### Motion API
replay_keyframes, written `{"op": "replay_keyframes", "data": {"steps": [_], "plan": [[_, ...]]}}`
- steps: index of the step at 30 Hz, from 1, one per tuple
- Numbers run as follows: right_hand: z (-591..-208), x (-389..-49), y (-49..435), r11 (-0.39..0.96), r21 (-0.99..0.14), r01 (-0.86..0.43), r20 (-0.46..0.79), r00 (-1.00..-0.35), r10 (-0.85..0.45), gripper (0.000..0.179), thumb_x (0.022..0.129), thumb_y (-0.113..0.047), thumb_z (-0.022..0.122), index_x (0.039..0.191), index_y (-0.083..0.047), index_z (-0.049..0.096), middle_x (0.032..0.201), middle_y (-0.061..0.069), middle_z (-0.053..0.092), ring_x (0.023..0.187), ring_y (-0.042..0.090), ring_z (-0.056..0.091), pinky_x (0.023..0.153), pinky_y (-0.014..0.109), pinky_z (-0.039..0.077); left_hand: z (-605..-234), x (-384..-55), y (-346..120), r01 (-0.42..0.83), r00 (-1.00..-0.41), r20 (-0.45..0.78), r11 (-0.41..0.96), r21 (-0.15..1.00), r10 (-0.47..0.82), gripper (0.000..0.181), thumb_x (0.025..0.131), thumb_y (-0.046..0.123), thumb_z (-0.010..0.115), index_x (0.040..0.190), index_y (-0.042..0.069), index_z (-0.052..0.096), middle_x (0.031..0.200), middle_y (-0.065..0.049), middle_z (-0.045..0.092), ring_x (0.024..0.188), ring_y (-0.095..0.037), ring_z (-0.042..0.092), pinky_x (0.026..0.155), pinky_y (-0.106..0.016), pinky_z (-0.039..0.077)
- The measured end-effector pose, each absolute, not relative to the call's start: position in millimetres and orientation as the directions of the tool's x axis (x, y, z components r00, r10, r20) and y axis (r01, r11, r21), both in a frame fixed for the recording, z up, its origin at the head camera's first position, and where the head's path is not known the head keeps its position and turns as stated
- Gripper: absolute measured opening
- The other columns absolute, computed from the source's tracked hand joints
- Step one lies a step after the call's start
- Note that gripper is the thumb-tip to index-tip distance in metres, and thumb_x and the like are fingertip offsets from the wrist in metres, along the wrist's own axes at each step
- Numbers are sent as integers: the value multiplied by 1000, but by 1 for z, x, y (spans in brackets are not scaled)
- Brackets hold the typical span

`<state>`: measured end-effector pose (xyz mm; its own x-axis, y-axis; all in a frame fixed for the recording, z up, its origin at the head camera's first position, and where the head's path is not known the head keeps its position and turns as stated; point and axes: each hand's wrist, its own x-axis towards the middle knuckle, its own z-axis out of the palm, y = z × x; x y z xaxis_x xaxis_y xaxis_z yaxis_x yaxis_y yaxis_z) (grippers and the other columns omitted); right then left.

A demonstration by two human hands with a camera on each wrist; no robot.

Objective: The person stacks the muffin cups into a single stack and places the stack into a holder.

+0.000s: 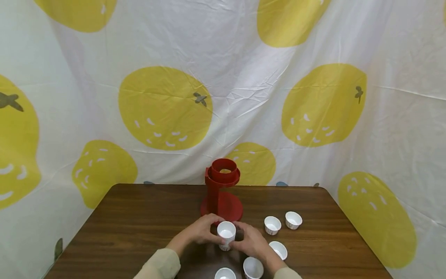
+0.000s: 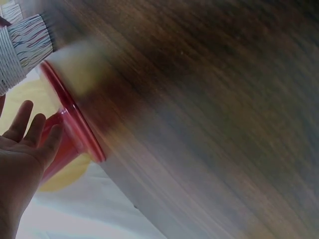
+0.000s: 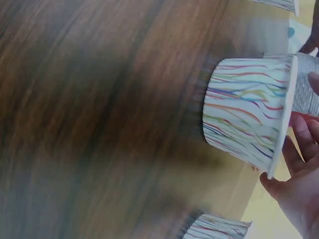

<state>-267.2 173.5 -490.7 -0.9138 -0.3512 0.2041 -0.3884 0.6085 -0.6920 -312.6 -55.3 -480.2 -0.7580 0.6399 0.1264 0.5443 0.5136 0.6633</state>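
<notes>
Between both hands a stack of nested small white paper cups (image 1: 226,234) stands upright, ribbed at its upper part with stacked rims. My left hand (image 1: 202,231) pinches it from the left with thumb and forefinger, while the other fingers (image 2: 22,119) spread loosely. From the right, my right hand (image 1: 253,241) grips the same stack with thumb and fingers. Colourful wavy lines mark the lowest cup (image 2: 33,42). Just beyond the hands is a red stand (image 1: 213,195) with a round base and a ring-shaped holder (image 1: 224,176) on top.
Single paper cups stand right of the hands: a near cup (image 1: 253,268), another cup (image 1: 278,250) partly behind the right wrist, and two farther cups (image 1: 272,225) (image 1: 294,220). One more cup (image 1: 225,273) is cut off by the bottom edge. A lemon-print cloth (image 1: 240,97) hangs behind the wooden table (image 1: 150,217).
</notes>
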Motion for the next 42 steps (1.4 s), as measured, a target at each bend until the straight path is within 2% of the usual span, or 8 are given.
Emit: {"op": "replay_keyframes", "data": {"steps": [6, 16, 22, 28, 34, 42], "plan": [[-487, -266, 179, 605, -711, -357, 191, -927, -322, 70, 76, -26, 83, 135, -1, 57, 122, 12, 65, 119, 34, 56, 99, 55, 42, -482, -312, -52, 587, -738, 168, 501, 636, 653, 58, 77, 35, 85, 123, 9, 62, 116, -1, 61, 109, -18, 53, 96, -39, 44], [-475, -262, 194, 565, -775, -282, 174, -956, -237, 65, 80, -26, 81, 136, -4, 57, 133, 16, 59, 128, 38, 49, 103, 58, 38, -485, -312, -51, 548, -768, 136, 532, 645, 627, 57, 78, 35, 85, 123, 10, 62, 114, 1, 60, 107, -17, 53, 95, -39, 44], [-466, -261, 210, 555, -790, -259, 204, -966, -160, 58, 83, -25, 80, 133, -2, 59, 127, 14, 64, 125, 36, 52, 104, 56, 37, -488, -312, -50, 563, -766, 154, 536, 629, 624, 59, 77, 36, 85, 124, 9, 62, 114, -1, 61, 108, -18, 54, 97, -39, 43], [-458, -260, 235, 559, -799, -222, 203, -974, -96, 59, 86, -28, 79, 135, -4, 58, 130, 12, 63, 131, 35, 48, 106, 56, 35, -486, -310, -49, 560, -768, 156, 534, 634, 621, 60, 76, 34, 85, 125, 8, 61, 116, -4, 61, 110, -22, 54, 98, -40, 43], [-451, -260, 268, 578, -788, -213, 217, -974, -63, 62, 89, -24, 76, 139, 3, 51, 134, 21, 58, 132, 39, 45, 108, 56, 32, -486, -310, -49, 552, -773, 146, 542, 633, 617, 60, 76, 34, 85, 125, 8, 61, 117, -4, 62, 111, -21, 54, 98, -39, 43], [-447, -263, 318, 647, -735, -203, 247, -969, -23, 67, 91, -32, 73, 141, 6, 47, 137, 26, 54, 130, 45, 44, 102, 59, 36, -489, -311, -50, 536, -786, 137, 555, 636, 603, 61, 76, 37, 85, 126, 11, 61, 118, -2, 61, 112, -20, 54, 99, -39, 42]]}}
